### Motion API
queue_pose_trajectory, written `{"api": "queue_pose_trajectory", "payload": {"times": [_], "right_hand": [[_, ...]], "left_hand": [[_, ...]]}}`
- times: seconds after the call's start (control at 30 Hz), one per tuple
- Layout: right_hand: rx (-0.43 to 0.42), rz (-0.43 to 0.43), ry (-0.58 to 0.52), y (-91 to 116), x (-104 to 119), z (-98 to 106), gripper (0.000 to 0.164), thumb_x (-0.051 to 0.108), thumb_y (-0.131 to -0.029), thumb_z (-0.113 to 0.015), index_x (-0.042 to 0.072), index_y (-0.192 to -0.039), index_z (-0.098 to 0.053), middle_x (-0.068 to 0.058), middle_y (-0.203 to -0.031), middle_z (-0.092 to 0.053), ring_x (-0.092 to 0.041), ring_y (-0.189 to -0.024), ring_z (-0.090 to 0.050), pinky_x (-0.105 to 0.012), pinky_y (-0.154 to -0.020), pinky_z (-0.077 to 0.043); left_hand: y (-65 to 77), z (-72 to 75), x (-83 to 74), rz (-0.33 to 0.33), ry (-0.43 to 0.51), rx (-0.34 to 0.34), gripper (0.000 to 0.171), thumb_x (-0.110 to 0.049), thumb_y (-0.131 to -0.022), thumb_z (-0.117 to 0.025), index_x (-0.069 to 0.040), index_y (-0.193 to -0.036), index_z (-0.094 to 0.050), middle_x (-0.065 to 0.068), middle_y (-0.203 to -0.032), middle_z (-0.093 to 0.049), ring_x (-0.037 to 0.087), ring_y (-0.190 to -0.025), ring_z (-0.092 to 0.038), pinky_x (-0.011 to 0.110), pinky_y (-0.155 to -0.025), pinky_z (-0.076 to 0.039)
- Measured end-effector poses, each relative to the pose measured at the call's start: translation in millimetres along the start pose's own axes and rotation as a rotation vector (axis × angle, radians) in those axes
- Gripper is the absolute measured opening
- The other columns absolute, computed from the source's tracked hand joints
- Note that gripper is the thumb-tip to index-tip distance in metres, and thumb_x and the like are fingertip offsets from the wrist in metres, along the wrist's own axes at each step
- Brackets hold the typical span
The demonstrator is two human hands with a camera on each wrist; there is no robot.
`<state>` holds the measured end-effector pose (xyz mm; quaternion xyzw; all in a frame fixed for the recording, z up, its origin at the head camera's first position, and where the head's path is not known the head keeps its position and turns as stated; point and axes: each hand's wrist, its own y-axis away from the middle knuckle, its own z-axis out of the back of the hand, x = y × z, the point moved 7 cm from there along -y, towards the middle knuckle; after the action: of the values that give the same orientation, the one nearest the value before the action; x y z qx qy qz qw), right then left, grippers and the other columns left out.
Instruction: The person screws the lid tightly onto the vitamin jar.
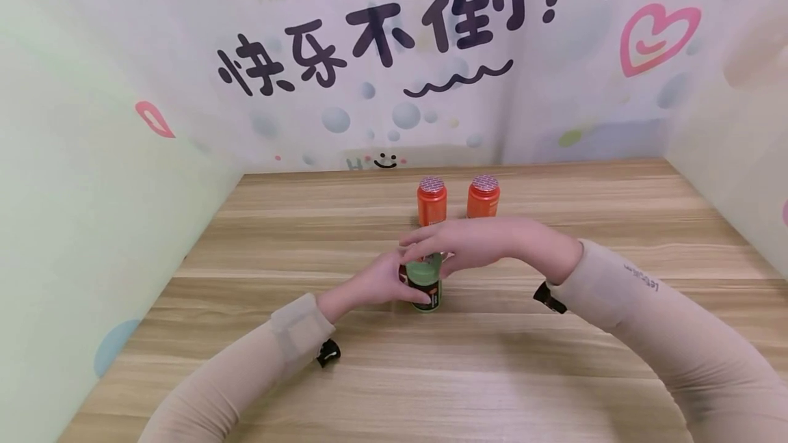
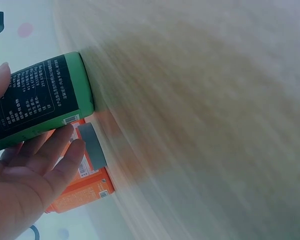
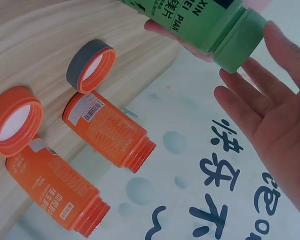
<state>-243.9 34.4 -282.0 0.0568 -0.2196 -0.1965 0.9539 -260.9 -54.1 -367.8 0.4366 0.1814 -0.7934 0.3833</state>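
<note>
A green bottle (image 1: 425,290) with a dark label stands roughly upright between both hands. My left hand (image 1: 382,280) grips its body, the thumb lying across the label (image 2: 35,95). Whether the base touches the table cannot be told. At the top, my right hand (image 1: 474,246) reaches over, thumb and fingertips on opposite sides of the green cap (image 3: 240,40), which sits on the bottle. Behind the hands stand two uncapped orange bottles (image 1: 432,202) (image 1: 483,198) with patterned seals over their mouths. In front of them are an orange cap (image 3: 17,120) and a grey-sided cap (image 3: 91,65).
The wood-grain table (image 1: 345,388) reaches back to a white printed cloth (image 1: 369,108) with dark lettering. Pale side walls (image 1: 68,190) border it. Black wrist mounts (image 1: 328,353) hang under both beige sleeves.
</note>
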Motion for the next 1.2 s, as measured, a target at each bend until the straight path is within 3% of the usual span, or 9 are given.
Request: {"api": "queue_pose_trajectory", "payload": {"times": [0.23, 0.53, 0.77, 0.9, 1.1, 1.2], "right_hand": [[-0.035, 0.049, 0.063, -2, 4, 1, 0.039, 0.004, -0.085, -0.063, 0.013, -0.122, -0.058, -0.009, -0.134, -0.047, -0.025, -0.122, -0.046, -0.034, -0.095, -0.044], [-0.070, -0.002, 0.156, -5, 7, 2, 0.039, 0.013, -0.084, -0.066, 0.013, -0.122, -0.058, -0.006, -0.123, -0.053, -0.019, -0.109, -0.052, -0.029, -0.088, -0.047], [-0.109, -0.092, 0.317, -10, 4, -2, 0.043, 0.034, -0.086, -0.063, 0.014, -0.123, -0.056, -0.002, -0.101, -0.054, -0.012, -0.085, -0.053, -0.025, -0.074, -0.048], [-0.163, -0.141, 0.371, -12, 2, -4, 0.044, 0.039, -0.085, -0.062, 0.011, -0.119, -0.059, -0.002, -0.096, -0.054, -0.013, -0.081, -0.052, -0.027, -0.071, -0.048], [-0.289, -0.292, 0.406, -14, -3, -5, 0.045, 0.053, -0.083, -0.058, 0.009, -0.095, -0.060, 0.002, -0.077, -0.053, -0.012, -0.068, -0.051, -0.025, -0.056, -0.046], [-0.330, -0.324, 0.458, -13, -4, -5, 0.052, 0.062, -0.080, -0.054, 0.011, -0.087, -0.059, 0.003, -0.071, -0.052, -0.012, -0.063, -0.051, -0.025, -0.050, -0.043]], "left_hand": [[-1.7, 0.0, 2.0, 0.013, -0.015, -0.002, 0.069, -0.020, -0.074, -0.077, -0.009, -0.130, -0.038, 0.003, -0.119, -0.054, 0.014, -0.104, -0.054, 0.028, -0.090, -0.045], [-1.7, 0.4, 0.1, -0.016, -0.043, -0.024, 0.070, -0.019, -0.072, -0.078, -0.010, -0.130, -0.038, 0.003, -0.119, -0.053, 0.013, -0.104, -0.053, 0.027, -0.089, -0.045], [-1.0, 0.4, 0.9, 0.001, -0.024, -0.019, 0.070, -0.019, -0.073, -0.078, -0.010, -0.130, -0.039, 0.001, -0.120, -0.053, 0.013, -0.104, -0.053, 0.027, -0.089, -0.045], [-1.5, 0.5, 0.3, -0.005, -0.030, -0.016, 0.071, -0.018, -0.073, -0.078, -0.010, -0.131, -0.038, 0.002, -0.121, -0.053, 0.013, -0.106, -0.053, 0.027, -0.090, -0.045], [-1.9, 0.3, -1.4, -0.036, -0.048, -0.019, 0.071, -0.018, -0.072, -0.079, -0.010, -0.129, -0.039, 0.002, -0.119, -0.056, 0.013, -0.104, -0.054, 0.026, -0.089, -0.045], [-1.8, 0.0, -1.1, -0.038, -0.054, -0.021, 0.067, -0.019, -0.072, -0.078, -0.010, -0.127, -0.041, 0.003, -0.116, -0.057, 0.013, -0.101, -0.055, 0.025, -0.086, -0.046]]}}
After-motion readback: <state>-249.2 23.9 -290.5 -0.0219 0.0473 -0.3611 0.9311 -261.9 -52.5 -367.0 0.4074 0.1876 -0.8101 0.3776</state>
